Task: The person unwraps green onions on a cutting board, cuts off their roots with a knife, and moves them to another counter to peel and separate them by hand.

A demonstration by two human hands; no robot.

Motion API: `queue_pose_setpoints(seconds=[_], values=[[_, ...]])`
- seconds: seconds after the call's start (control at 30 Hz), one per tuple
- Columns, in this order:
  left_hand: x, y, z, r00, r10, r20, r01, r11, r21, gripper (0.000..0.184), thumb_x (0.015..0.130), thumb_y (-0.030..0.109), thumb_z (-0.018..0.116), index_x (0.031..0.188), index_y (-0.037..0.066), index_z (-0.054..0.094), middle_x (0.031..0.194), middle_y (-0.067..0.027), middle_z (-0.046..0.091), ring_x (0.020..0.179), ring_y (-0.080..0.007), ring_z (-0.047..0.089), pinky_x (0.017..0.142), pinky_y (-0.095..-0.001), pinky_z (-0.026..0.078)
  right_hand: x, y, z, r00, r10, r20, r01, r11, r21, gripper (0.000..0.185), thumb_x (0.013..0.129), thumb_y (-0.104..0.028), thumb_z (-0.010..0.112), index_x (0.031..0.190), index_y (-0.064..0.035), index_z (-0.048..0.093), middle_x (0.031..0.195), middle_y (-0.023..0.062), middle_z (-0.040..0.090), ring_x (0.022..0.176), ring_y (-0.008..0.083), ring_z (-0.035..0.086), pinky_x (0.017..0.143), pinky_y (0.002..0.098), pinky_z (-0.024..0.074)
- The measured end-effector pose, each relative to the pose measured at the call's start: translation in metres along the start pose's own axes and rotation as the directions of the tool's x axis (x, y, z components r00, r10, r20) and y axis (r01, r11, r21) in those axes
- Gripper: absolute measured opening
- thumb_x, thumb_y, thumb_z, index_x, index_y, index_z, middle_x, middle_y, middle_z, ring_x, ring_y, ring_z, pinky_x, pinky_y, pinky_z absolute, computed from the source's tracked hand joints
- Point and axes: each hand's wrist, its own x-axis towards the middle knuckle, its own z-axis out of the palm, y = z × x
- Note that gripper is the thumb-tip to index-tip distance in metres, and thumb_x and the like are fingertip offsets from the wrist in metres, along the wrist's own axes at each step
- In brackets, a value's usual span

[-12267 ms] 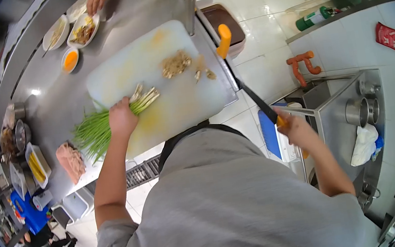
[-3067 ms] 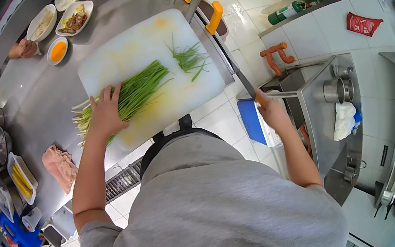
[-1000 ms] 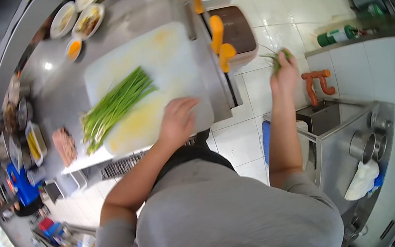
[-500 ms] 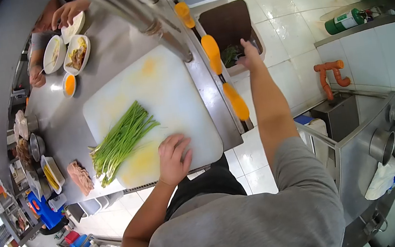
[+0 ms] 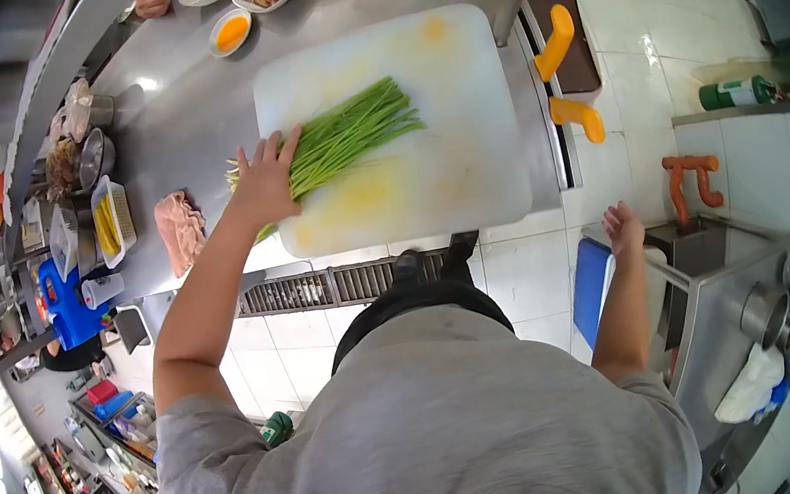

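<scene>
Bunch of green stalks [image 5: 359, 131]: lying aslant on white cutting board [image 5: 475, 135], upper middle of frame; pale ends to the left, reaching past board edge. Left hand [image 5: 267, 184]: laid over the pale-end half, fingers spread. Right hand [image 5: 624, 227]: right of frame, well apart from board, fingers parted and slightly bent. Pink meat [image 5: 181, 234]: left of board. Orange handles [image 5: 555, 44]: just beyond board's right side. Dish of orange liquid [image 5: 214, 42]: above board, upper left.

glossy brushed-metal table [image 5: 185, 115], smooth matt cutting board [image 5: 460, 137], seemingly plastic, grey cloth shirt [image 5: 420, 425]
</scene>
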Motion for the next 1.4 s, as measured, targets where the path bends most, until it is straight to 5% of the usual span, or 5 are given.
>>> queue_pose_setpoints(seconds=[0.2, 0.53, 0.77, 1.03, 1.4], values=[[0.023, -0.012, 0.034, 0.964, 0.013, -0.265, -0.044, 0.993, -0.109, 0.075, 0.067, 0.012, 0.064, 0.134, 0.004, 0.034, 0.118, -0.0241, 0.052, 0.11, -0.0385, 0.052, 0.087, -0.0492, 0.045, -0.109, 0.069, -0.029, 0.995, -0.05, -0.082, 0.055, 0.997, 0.062, 0.036, 0.088, -0.019, 0.056, 0.121, -0.0055, 0.051, 0.095, 0.0087, 0.062, 0.085, 0.0183, 0.06, 0.07, 0.031, 0.0503], [0.072, -0.071, -0.019, 0.872, -0.039, -0.488, -0.161, 0.919, -0.361, 0.023, 0.071, 0.007, 0.054, 0.091, -0.003, 0.058, 0.084, -0.0221, 0.065, 0.08, -0.0365, 0.064, 0.071, -0.042, 0.052, -0.278, 0.194, -0.079, 0.96, -0.043, -0.278, 0.126, 0.949, 0.288, 0.034, 0.088, -0.02, 0.057, 0.118, -0.0051, 0.053, 0.101, 0.011, 0.06, 0.088, 0.0224, 0.06, 0.076, 0.0362, 0.0493], [0.074, -0.049, -0.078, 0.955, 0.199, -0.219, -0.143, -0.337, -0.93, 0.009, 0.07, -0.001, 0.053, 0.067, 0.004, 0.048, 0.061, -0.0086, 0.051, 0.05, -0.0232, 0.053, 0.047, -0.0364, 0.048, -0.322, 0.231, -0.129, 0.925, 0.011, -0.381, 0.156, 0.9, 0.407, 0.031, 0.087, -0.019, 0.058, 0.114, -0.0046, 0.054, 0.1, 0.0128, 0.06, 0.09, 0.0255, 0.06, 0.078, 0.0385, 0.0503], [-0.014, 0.226, -0.082, 0.846, 0.476, -0.241, 0.164, -0.662, -0.731, 0.005, 0.072, 0.0, 0.051, 0.073, 0.001, 0.047, 0.067, -0.0132, 0.052, 0.06, -0.0282, 0.054, 0.059, -0.0402, 0.05, -0.378, 0.247, -0.157, 0.938, -0.039, -0.345, 0.196, 0.881, 0.432, 0.034, 0.087, -0.02, 0.056, 0.117, -0.0041, 0.052, 0.099, 0.0128, 0.06, 0.091, 0.0263, 0.06, 0.08, 0.04, 0.051], [-0.25, 0.707, -0.009, 0.8, 0.571, -0.185, 0.276, -0.624, -0.731, 0.015, 0.069, -0.006, 0.052, 0.083, -0.004, 0.048, 0.08, -0.0122, 0.053, 0.068, -0.0293, 0.059, 0.058, -0.0445, 0.05, -0.476, 0.389, -0.343, 0.839, 0.169, -0.517, 0.301, 0.646, 0.701, 0.035, 0.089, -0.02, 0.054, 0.119, -0.0026, 0.05, 0.101, 0.0151, 0.059, 0.089, 0.0268, 0.06, 0.081, 0.0405, 0.0503]])
